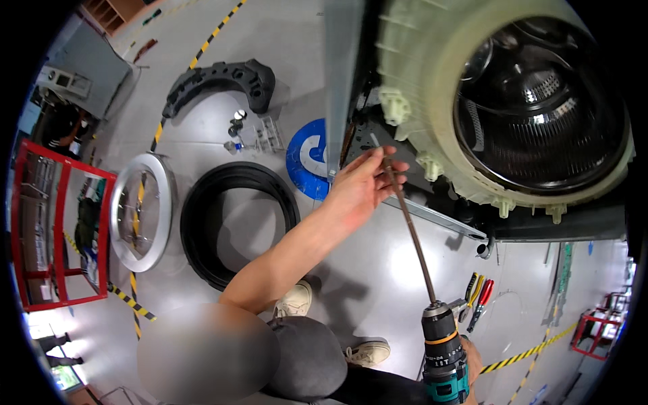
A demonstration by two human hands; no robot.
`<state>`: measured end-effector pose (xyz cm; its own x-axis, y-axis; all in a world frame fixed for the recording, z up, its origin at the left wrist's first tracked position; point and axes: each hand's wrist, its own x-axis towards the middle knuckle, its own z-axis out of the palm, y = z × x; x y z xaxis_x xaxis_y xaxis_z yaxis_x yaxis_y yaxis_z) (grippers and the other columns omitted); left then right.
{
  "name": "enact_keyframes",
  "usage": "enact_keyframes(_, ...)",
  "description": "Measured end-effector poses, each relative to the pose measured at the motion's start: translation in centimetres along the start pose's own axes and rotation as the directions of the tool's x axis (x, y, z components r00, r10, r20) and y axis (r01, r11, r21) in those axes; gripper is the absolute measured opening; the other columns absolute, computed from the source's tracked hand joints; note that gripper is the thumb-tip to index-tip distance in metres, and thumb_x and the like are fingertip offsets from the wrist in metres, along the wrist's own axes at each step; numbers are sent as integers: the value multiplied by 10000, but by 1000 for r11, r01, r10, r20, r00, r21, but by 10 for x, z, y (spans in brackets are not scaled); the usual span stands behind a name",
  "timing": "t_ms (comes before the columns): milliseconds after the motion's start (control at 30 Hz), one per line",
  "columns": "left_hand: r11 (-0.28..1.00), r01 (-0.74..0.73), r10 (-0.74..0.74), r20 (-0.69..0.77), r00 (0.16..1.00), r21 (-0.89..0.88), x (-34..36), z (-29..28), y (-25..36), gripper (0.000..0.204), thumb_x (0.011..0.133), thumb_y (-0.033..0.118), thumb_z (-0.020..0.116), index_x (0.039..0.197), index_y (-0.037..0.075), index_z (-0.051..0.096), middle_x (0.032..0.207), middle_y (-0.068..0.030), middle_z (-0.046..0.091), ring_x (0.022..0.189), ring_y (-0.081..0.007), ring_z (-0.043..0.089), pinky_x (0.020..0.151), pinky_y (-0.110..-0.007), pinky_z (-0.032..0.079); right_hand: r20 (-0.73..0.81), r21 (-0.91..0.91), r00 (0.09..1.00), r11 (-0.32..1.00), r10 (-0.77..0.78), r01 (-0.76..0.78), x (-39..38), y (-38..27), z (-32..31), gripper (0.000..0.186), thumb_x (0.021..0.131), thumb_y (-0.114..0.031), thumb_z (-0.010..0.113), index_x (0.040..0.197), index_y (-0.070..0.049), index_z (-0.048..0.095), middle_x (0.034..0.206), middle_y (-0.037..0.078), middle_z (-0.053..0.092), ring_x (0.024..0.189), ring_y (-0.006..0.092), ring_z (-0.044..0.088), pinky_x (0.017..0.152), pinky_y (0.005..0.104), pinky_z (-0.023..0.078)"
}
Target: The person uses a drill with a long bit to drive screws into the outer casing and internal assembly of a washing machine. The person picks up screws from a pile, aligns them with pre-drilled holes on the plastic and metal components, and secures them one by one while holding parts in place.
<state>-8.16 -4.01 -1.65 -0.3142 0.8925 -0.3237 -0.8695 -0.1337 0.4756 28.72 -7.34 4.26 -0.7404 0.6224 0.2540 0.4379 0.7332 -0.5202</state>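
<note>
Drill (444, 356) is gripped by the right hand (472, 363); the left hand (364, 185) pinches the long bit (414, 236) near its tip, close to a pale tub (428, 81).

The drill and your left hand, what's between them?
A long brown rod runs from the drill to the left hand, in the head view.

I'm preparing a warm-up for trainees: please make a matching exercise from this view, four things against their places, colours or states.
Things:
1. Drill
2. Long rod
3. Black ring
4. Round door

Descriptions:
A. Silver rim, clear centre
B. Left hand at its far end
C. Next to the blue circle
D. Held in the right hand

Pairs: 1-D, 2-B, 3-C, 4-A
</note>
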Motion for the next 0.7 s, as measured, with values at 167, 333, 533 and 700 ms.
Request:
enact_keyframes(167, 998, -53, 57, 97, 994, -44, 14, -10, 20, 300, 998, 310, 492, 1148, 62, 569, 968, -93, 642, 871, -193, 580, 798, -328, 470, 123, -92, 690, 701, 713, -708, -56, -8, 16, 276, 757, -260, 686, 939, -55, 659, 873, 120, 660, 752, 304, 652, 649, 419, 504)
enact_keyframes(333, 987, -162, 160, 88, 983, 17, 33, -18, 22, 333, 993, 363, 492, 1148, 77, 565, 930, -50, 607, 825, -152, 543, 778, -302, 441, 117, -224, 506, 519, 855, -825, -55, -73, 68, 309, 851, -288, 579, 1085, -93, 628, 1067, 131, 628, 958, 303, 613, 798, 456, 488)
enact_keyframes(533, 946, -303, 305, 4, 952, -112, 57, -27, 16, 377, 995, 382, 480, 1194, 73, 557, 994, -57, 613, 869, -146, 572, 753, -303, 454, -90, -286, 733, 688, 674, -667, 26, -141, 145, 321, 643, -198, 828, 902, -61, 696, 771, 95, 686, 670, 240, 669, 624, 319, 528)
enact_keyframes(700, 908, -397, 406, 42, 913, -130, 79, -18, 3, 379, 991, 345, 502, 1275, 95, 521, 1144, -55, 575, 1055, -170, 530, 869, -342, 422, -227, 195, 788, 820, 572, -538, 16, -122, 164, 278, 887, -223, 572, 1073, -19, 605, 875, 125, 663, 734, 253, 655, 680, 359, 559)
